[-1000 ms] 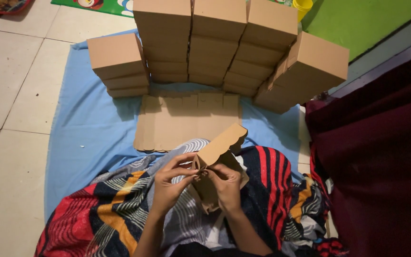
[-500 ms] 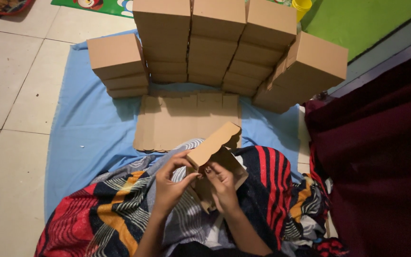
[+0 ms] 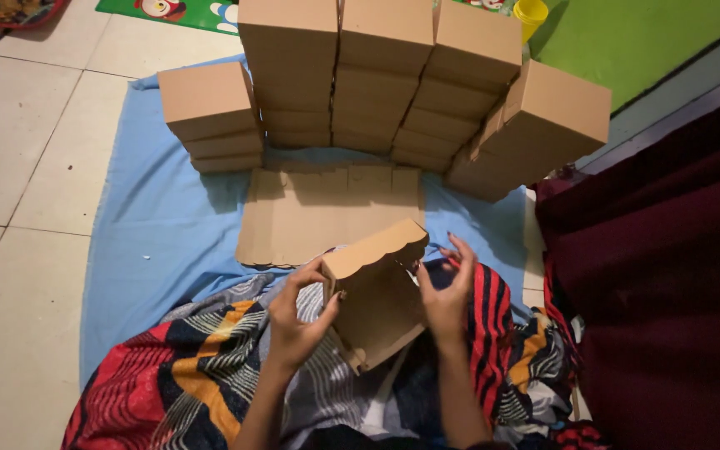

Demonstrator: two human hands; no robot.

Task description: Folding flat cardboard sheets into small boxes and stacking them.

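Person seated on the floor, lap covered by a striped red, orange, black and grey cloth. Over the lap, between both hands, a half-folded brown cardboard box with a scalloped flap edge, tilted, its open side toward the person's right.

Left hand: grasping the box at its left wall, thumb on the near face, fingers curled up to the scalloped top edge. Right hand: fingers spread and mostly straight, palm just beside the box's right side; fingertips appear to touch the flap edge, but whether it grips cannot be told. It reads as loose, not clenched.

Handling judgement: thin single-sheet card, light, one hand carries it easily. Stiff along the panels, weak at the creases; it would likely buckle or tear at the scalloped tabs if squeezed there. Surface matt, not slippery. Best hold looks to be on the flat walls near a folded corner, thumb opposite fingers, as the left hand has it.

Surroundings: a stack of flat unfolded brown cardboard blanks lies on a light blue sheet just beyond the knees. Behind it, a wall of finished brown cardboard boxes stacked in columns, the rightmost ones leaning. Pale floor tiles to the left; dark maroon fabric to the right; a yellow cup behind the stacks.
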